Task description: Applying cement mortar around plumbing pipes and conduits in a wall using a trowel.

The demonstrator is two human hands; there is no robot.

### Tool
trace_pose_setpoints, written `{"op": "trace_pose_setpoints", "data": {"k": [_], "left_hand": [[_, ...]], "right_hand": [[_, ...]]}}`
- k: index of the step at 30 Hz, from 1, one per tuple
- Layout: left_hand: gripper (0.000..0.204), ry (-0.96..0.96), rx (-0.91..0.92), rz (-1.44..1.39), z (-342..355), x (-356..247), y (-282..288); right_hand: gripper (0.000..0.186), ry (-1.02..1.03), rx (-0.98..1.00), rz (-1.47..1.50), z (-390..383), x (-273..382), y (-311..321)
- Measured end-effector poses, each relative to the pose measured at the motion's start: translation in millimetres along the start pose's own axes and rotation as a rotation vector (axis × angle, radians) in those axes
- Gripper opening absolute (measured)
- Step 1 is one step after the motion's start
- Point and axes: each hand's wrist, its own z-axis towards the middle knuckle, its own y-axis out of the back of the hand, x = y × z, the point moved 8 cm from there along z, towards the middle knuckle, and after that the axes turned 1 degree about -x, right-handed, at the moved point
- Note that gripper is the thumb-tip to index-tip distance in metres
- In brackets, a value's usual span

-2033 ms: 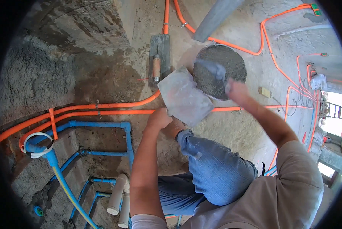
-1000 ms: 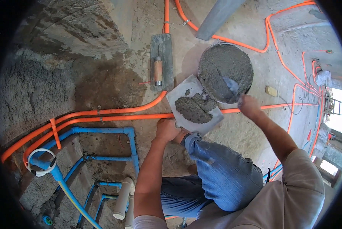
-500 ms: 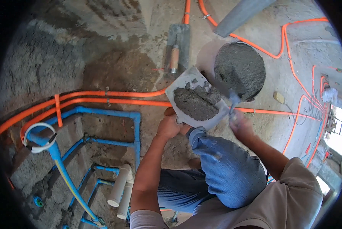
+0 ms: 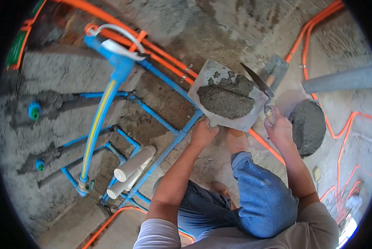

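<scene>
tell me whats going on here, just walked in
The person's left hand grips a flat board with a pile of grey mix on it. The right hand holds a pointed trowel, its blade at the board's right side. A round batch of similar mix sits to the right; a rectangular trowel lies beyond, unheld.

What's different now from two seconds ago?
The right hand has brought the trowel leftward out of the bucket, to the board's right edge. The board, bare then, now carries mortar. The camera view has turned left. Unchanged: the left hand grips the board, the right the trowel; the flat float lies on the floor.
</scene>
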Motion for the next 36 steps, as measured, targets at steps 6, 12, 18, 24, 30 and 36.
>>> {"op": "trace_pose_setpoints", "data": {"k": [6,12,18,24,30,36], "left_hand": [[0.039,0.062,-0.190,0.003,-7.3,17.8,23.2],[0.035,0.217,-0.309,-0.156,-19.8,37.1,50.8],[0.033,0.224,-0.488,-0.231,-23.6,47.6,75.8],[0.032,0.226,-0.513,-0.324,-19.5,58.6,84.0],[0.035,0.201,-0.404,0.037,-23.2,16.8,66.1],[0.033,0.121,-0.398,0.045,-14.7,17.7,60.7]], "right_hand": [[0.051,0.230,0.051,-0.002,8.1,73.5,-19.6],[0.048,0.551,-0.107,0.118,11.2,115.9,17.8],[0.039,0.604,-0.234,0.110,28.7,109.3,34.2],[0.042,0.708,-0.286,-0.172,50.8,63.1,7.0],[0.047,0.852,-0.384,-0.209,72.8,109.1,-11.4],[0.044,0.860,-0.389,-0.056,78.1,118.0,-5.8]]}}
